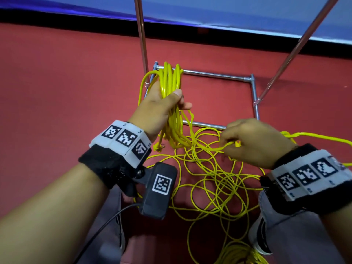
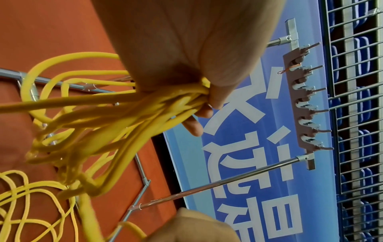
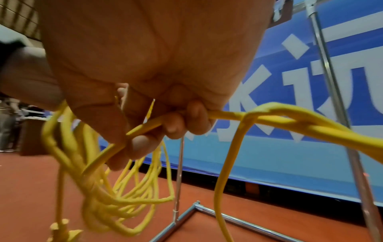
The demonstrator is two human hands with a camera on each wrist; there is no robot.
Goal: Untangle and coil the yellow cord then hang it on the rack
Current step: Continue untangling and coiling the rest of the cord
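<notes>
1. Yellow cord (image 1: 172,86): several loops bunched into a coil, held up over the rack's base. The rest is a loose tangle (image 1: 215,180) on the red floor (image 1: 57,92), in front of and partly inside the base frame.
2. Left hand (image 1: 162,103): fingers and thumb curled round the coil at mid-length, thumb pressed across the strands. Loops stick out above the hand and hang below the wrist. Left wrist view confirms the fingers (image 2: 215,99) are clamped on the bundle (image 2: 128,104).
3. Right hand (image 1: 253,141): closed on a single strand, pinched between thumb and fingers. That strand runs left to the coil and off to the right past the wrist. Right wrist view shows the fingers (image 3: 176,121) wrapped on it, with a knot-like crossing (image 3: 248,114) just beside the hand.
4. A knotted cord end (image 1: 159,147) dangles below the left wrist.
5. Rack (image 1: 253,96): chrome tube base on the floor, two uprights rising from it. Left wrist view shows a brown hook strip (image 2: 300,101) at the top; I see no yellow cord on the hooks.
6. Blue banner (image 2: 248,131) with white lettering behind the rack; wire mesh (image 2: 356,114) beyond.
7. No containers in sight.
</notes>
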